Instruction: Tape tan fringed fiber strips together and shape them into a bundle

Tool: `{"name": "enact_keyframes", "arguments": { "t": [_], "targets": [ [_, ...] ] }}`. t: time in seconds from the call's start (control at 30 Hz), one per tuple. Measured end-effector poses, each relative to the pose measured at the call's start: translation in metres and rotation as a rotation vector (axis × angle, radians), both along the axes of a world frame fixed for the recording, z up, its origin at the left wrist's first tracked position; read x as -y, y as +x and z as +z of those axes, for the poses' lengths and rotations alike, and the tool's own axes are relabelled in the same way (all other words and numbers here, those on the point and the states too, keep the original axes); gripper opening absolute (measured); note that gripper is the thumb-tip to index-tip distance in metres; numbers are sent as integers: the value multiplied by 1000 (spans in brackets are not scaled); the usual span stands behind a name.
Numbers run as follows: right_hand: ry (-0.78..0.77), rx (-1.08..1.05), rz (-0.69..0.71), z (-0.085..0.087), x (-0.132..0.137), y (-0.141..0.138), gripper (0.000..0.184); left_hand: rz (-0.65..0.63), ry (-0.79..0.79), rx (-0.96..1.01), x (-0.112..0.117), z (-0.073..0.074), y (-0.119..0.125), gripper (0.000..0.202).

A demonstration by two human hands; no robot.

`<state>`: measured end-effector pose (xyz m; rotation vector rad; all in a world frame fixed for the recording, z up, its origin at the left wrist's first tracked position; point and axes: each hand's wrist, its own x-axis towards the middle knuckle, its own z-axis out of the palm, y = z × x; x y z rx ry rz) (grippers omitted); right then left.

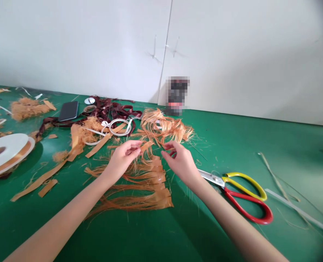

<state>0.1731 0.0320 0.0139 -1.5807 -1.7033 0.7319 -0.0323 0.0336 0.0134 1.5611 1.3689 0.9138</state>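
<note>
Holding a tan ribbon piece (147, 146) in a narrow pinch of the left hand (124, 154), near the fringed strips (157, 178) — curling the right hand (182, 160) narrowly beside it, gripping what, cannot tell — slanting the right forearm (224, 218) near yellow-and-red scissors (247, 197).

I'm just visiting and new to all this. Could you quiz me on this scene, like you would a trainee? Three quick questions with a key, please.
1. True or false: the scissors have one yellow handle and one red handle.

2. Which thing is at the fingertips of the left hand?
A) A dark phone
B) A short tan strip
C) A white ring

3. Fill in the blank: the white spool lies on the person's ____ side of the green tabletop.

Key:
1. True
2. B
3. left
</note>
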Motion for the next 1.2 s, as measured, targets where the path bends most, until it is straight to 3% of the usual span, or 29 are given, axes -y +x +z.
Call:
{"name": "enact_keyframes", "arguments": {
  "t": [0.1, 0.17, 0.3, 0.4, 0.73, 0.9, 1.13, 1.2],
  "targets": [
    [151, -7, -24, 10, 1, 1, 18, -47, -76, 85, 2, 5, 3, 37],
    [203, -64, 47, 17, 1, -1, 20, -69, -103, 120, 4, 8, 6, 36],
    [89, -223, 201, 22, -1, -7, 29, -101, -136, 149, 9, 13, 11, 35],
    [41, -242, 236, 23, -4, -11, 24, -135, -150, 142, 10, 15, 13, 35],
    [149, -407, 55, 44, -14, 4, 22, -268, -66, -207, 15, 17, 1, 30],
    [284, -551, -112, 50, -17, 17, 22, -152, 5, -449, 25, 19, -6, 37],
    [615, -562, -452, 65, -18, 32, 18, 170, -23, -412, 29, 26, -18, 35],
    [672, -563, -470, 70, -14, 31, 19, 266, 47, -498, 28, 28, -17, 32]
  ]
}}
